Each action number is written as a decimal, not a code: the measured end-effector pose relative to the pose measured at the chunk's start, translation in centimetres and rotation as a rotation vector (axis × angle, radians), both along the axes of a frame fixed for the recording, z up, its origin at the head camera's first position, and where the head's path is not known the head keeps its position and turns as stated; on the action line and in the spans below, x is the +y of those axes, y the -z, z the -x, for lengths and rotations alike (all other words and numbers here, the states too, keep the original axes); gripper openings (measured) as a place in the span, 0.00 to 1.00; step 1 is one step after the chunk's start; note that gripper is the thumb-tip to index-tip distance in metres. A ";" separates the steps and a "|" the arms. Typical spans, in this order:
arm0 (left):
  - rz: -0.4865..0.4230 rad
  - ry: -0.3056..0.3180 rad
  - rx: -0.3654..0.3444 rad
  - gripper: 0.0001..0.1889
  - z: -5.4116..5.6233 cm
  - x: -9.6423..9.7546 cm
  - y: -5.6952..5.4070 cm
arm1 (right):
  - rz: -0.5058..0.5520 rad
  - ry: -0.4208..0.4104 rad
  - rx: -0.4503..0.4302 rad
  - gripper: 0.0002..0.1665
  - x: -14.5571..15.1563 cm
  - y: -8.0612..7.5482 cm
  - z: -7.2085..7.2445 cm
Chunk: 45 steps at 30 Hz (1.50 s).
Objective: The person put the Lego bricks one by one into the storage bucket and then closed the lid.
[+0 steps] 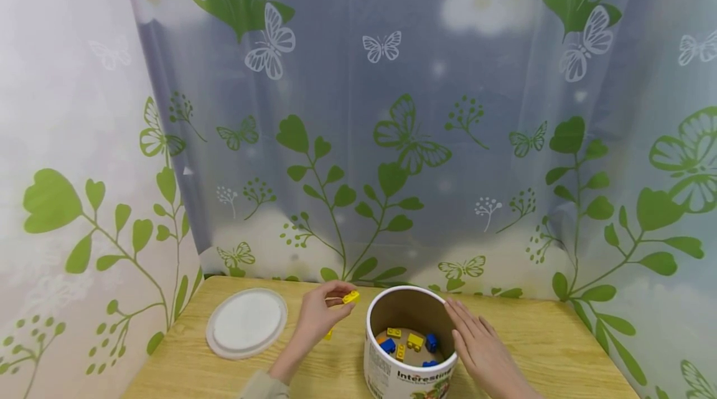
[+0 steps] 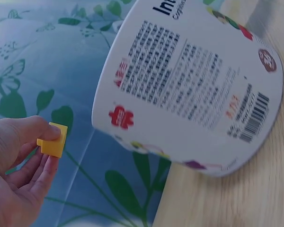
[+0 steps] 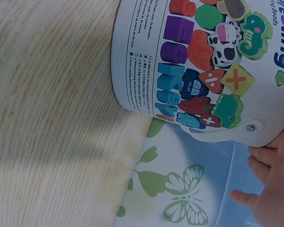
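Observation:
Between thumb and fingers, my left hand (image 1: 320, 315) pinches a yellow toy brick (image 1: 351, 297), held above the table just left of a white round bucket (image 1: 376, 358). The left wrist view shows the same yellow brick (image 2: 56, 140) at the fingertips, beside the bucket's printed wall (image 2: 189, 90). My right hand (image 1: 483, 346) lies against the bucket's right rim with its fingers extended. Inside the bucket are several loose bricks, among them a yellow brick (image 1: 414, 342) and a blue brick (image 1: 431, 342). Another yellow piece (image 1: 328, 335) shows below the left hand, partly hidden by it.
A white round lid (image 1: 249, 322) lies on the wooden table (image 1: 330, 374) at the left. Behind the table hangs a curtain (image 1: 358, 200) with leaves and butterflies. The bucket's white handle (image 3: 213, 137) hangs at its side in the right wrist view.

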<state>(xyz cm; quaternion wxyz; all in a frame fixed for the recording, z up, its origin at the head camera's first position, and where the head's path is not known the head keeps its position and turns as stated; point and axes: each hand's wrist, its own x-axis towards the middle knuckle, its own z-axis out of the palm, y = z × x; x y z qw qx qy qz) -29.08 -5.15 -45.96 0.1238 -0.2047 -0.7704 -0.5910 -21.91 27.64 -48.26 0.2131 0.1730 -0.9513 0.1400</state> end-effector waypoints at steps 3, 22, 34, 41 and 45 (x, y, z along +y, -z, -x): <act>0.001 0.017 0.011 0.13 0.1 0.9 -0.4 | 0.000 0.003 -0.003 0.29 0.0 0.0 0.0; 0.066 0.134 0.025 0.12 0.4 6.3 -1.0 | -0.009 0.002 0.021 0.29 -0.1 0.0 -0.1; 0.231 0.205 -0.003 0.10 0.1 8.0 -0.6 | -0.008 -0.002 0.020 0.29 -0.1 0.2 0.0; 0.252 0.215 0.007 0.13 0.3 8.2 -0.4 | -0.010 -0.006 0.037 0.29 0.1 0.2 0.0; 0.189 0.213 0.041 0.15 0.5 8.1 -0.1 | -0.011 -0.005 0.033 0.29 0.2 0.1 0.0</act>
